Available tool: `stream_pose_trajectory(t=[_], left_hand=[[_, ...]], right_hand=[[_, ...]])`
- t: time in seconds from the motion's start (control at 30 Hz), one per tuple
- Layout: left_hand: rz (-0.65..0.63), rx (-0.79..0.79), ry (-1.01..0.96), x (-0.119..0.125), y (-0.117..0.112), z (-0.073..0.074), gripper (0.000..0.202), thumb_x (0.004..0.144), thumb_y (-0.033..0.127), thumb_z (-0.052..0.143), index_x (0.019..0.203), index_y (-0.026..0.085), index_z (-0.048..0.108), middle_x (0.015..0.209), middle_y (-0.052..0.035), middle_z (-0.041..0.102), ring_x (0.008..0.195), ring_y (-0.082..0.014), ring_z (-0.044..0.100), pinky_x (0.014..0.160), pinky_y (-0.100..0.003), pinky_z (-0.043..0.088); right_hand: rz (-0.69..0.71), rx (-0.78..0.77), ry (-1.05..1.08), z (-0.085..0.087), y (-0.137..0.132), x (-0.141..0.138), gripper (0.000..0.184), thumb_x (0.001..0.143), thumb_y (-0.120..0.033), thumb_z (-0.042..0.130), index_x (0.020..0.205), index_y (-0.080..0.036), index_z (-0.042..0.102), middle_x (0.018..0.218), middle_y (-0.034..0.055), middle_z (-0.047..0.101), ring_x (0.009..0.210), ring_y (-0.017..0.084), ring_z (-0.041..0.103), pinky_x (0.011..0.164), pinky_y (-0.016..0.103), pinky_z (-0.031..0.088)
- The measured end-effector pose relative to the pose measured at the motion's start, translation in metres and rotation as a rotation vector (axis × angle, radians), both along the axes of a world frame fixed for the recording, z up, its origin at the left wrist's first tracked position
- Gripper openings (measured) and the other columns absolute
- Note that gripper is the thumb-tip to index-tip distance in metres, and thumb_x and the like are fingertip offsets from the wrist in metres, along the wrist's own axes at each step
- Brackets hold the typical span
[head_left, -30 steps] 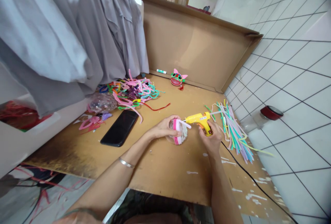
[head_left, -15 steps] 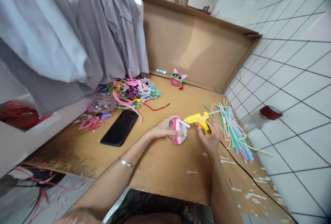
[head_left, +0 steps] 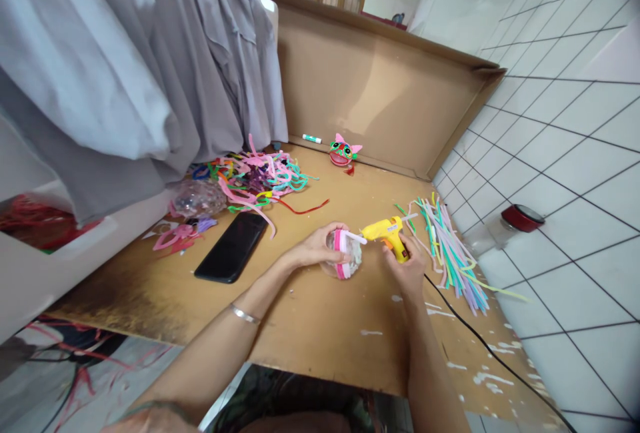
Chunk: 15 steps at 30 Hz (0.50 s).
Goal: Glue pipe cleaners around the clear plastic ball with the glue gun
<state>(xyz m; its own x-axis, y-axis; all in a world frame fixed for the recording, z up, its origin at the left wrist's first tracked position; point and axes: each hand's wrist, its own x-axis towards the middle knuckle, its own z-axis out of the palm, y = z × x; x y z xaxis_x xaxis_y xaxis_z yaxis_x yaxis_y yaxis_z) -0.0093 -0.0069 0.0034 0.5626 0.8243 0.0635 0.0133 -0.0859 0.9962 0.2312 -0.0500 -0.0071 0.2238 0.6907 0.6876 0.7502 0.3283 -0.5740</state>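
My left hand is closed around a small clear ball with a pink band, held just above the cardboard work surface. My right hand grips a yellow hot glue gun by its handle. The gun's nozzle points left and sits close to the top of the pink band, next to a short white strip. A black cord runs from the gun toward the lower right.
A black phone lies left of my hands. A tangle of coloured pipe cleaners sits behind it, and a straight bundle lies at the right. A pink cat-face craft and a marker rest by the cardboard back wall. Grey cloth hangs at left.
The glue gun has shifted slightly up and left, its nozzle closer to the pink band. My left hand and the ball stay in place.
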Motion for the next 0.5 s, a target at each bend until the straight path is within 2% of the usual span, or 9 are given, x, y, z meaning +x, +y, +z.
stream_pose_trajectory(t=[0.13,0.23,0.37,0.5], left_hand=[[0.01,-0.004,0.006,0.0,-0.002,0.002,0.068,0.055,0.036,0.081,0.114,0.017,0.052,0.09,0.0005,0.058,0.082,-0.0155,0.053,0.077,-0.028,0.043],[0.008,-0.008,-0.008,0.0,-0.003,0.004,0.067,0.055,0.038,0.082,0.112,0.018,0.053,0.089,0.0009,0.059,0.081,-0.0154,0.053,0.076,-0.027,0.044],[-0.005,-0.044,-0.014,-0.001,-0.004,0.006,0.071,0.053,0.043,0.083,0.112,0.018,0.051,0.091,0.0001,0.059,0.084,-0.0166,0.055,0.077,-0.028,0.045],[0.003,-0.02,0.019,-0.001,-0.004,0.006,0.071,0.054,0.043,0.081,0.113,0.018,0.051,0.092,-0.0001,0.06,0.084,-0.0169,0.055,0.077,-0.028,0.046]], right_hand=[[-0.083,-0.068,0.271,-0.008,0.007,0.009,0.05,0.071,-0.051,0.066,0.104,-0.013,0.067,0.091,0.0092,0.071,0.075,0.02,0.063,0.067,0.032,0.051],[-0.232,-0.072,0.387,-0.015,0.013,0.019,0.057,0.067,-0.05,0.068,0.109,-0.011,0.064,0.092,0.0107,0.071,0.074,0.02,0.063,0.068,0.033,0.05],[-0.466,-0.142,0.224,-0.024,0.016,0.031,0.052,0.063,-0.047,0.068,0.101,-0.012,0.065,0.082,0.0085,0.069,0.069,0.022,0.06,0.067,0.035,0.047],[-0.49,-0.15,0.01,-0.03,0.016,0.039,0.039,0.069,-0.05,0.061,0.086,-0.015,0.065,0.075,0.0081,0.067,0.068,0.023,0.058,0.067,0.035,0.045]])
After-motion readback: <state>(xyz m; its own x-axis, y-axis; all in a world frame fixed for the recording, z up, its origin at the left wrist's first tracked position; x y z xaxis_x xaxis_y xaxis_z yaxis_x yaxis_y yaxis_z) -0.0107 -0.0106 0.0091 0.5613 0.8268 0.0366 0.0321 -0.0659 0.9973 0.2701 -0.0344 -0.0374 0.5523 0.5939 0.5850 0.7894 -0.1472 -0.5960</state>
